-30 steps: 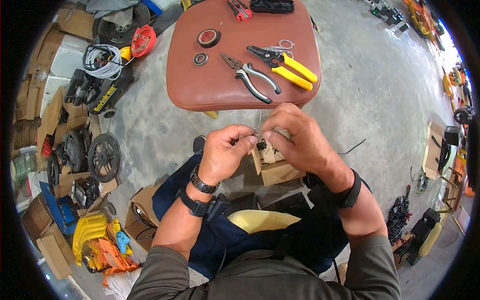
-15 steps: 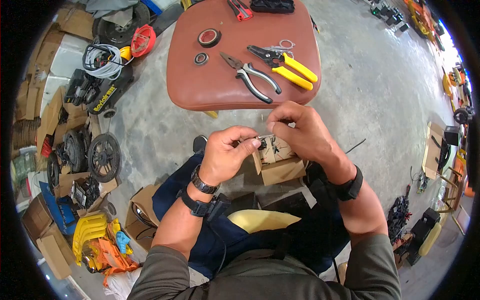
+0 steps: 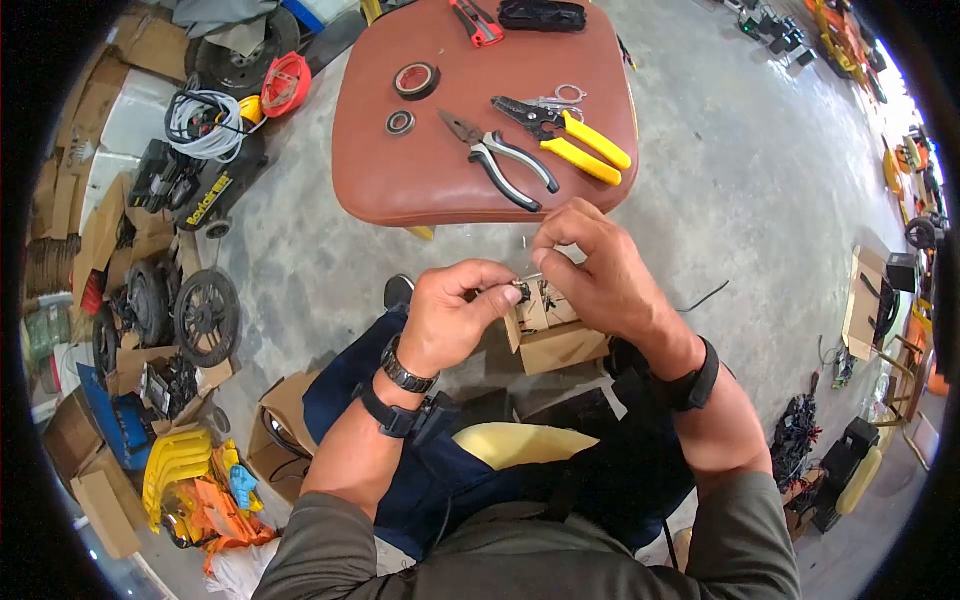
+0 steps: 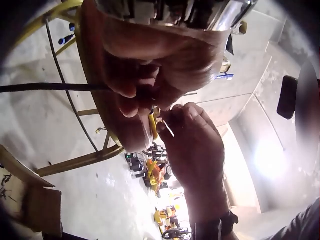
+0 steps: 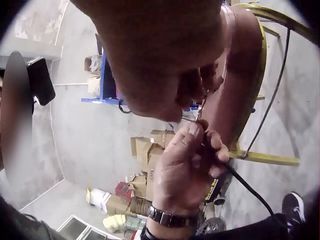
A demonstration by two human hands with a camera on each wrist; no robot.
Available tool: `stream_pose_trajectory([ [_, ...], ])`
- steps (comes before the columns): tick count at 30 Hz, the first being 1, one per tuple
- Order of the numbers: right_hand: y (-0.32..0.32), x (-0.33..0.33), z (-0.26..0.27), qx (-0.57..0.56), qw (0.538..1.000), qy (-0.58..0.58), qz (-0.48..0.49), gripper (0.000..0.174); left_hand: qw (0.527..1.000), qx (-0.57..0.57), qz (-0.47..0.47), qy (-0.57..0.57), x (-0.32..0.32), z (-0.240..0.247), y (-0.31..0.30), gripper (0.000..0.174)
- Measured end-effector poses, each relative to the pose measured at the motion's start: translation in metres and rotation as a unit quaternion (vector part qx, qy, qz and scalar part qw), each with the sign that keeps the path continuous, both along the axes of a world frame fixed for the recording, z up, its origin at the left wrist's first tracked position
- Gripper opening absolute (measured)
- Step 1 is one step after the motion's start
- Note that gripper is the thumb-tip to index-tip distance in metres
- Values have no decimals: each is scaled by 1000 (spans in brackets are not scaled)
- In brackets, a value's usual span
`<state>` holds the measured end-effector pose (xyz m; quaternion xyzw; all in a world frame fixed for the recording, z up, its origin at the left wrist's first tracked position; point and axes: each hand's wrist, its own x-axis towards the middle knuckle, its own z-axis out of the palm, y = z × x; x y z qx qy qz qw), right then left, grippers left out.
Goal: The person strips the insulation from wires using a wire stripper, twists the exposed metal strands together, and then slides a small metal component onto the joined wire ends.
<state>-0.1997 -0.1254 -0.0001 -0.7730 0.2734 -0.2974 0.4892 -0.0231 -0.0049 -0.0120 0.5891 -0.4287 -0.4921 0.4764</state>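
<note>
Drawing slightly apart: over the last 1 s the right hand (image 3: 610,275) shifts up and away from the left hand (image 3: 445,320), both just off the near edge of the stool (image 3: 380,180). More gap shows between the 2 sets of fingertips; I read that as fine finger work on wire, no tool in use.

Left pinches the black cable (image 4: 55,87), fingers close together. Right is narrow too, thumb against finger, seemingly on the thin bare wire end (image 5: 201,111) between the hands, near side of the stool. Exact contact is shadowed, can't confirm strand count.

Around: cardboard box (image 3: 565,348) with small dark bits, near side of the stool, partly behind the right hand. On the stool: pliers (image 3: 484,148) toward the near edge, yellow-handled strippers (image 3: 585,163) toward the right, folding scissors (image 3: 550,100) just beyond them, tape roll (image 3: 433,80) and small metal ring (image 3: 391,123) toward the left, red cutter (image 3: 480,25) at the far end.

Nothing blocks the fingers; they just hide the wire from the head view.
</note>
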Motion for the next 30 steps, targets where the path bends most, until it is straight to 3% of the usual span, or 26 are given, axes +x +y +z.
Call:
stream_pose_trajectory([
  [5, 1, 1, -6, 87, 995, 43, 23, 7, 998, -30, -32, -36, -1, -5, 2, 10],
  [8, -1, 1, 12, 121, 992, 36, 2, 5, 999, 26, 28, -10, -1, 0, 0, 9],
  [11, -1, 4, 5, -52, 995, -54, 59, 7, 997, 31, 67, 19, 4, -8, -3, 6],
  [14, 10, 6, 10, -90, 991, -29, 92, 10, 997, 32, 64, 0, 2, -4, -4, 5],
  [18, 4, 4, 3, -32, 998, -50, 38, 8, 999, 30, 39, 20, 2, -5, -2, 6],
  [21, -5, 1, 0, 11, 1000, 26, 9, 4, 1000, 9, 2, 22, -1, -3, 0, 8],
  [26, -3, 2, -8, 66, 997, 41, 26, 3, 999, 7, -28, -15, -2, -3, 2, 10],
  [30, -8, 0, 3, 65, 997, 2, 41, 5, 999, 10, 40, 12, 1, -7, 0, 9],
])
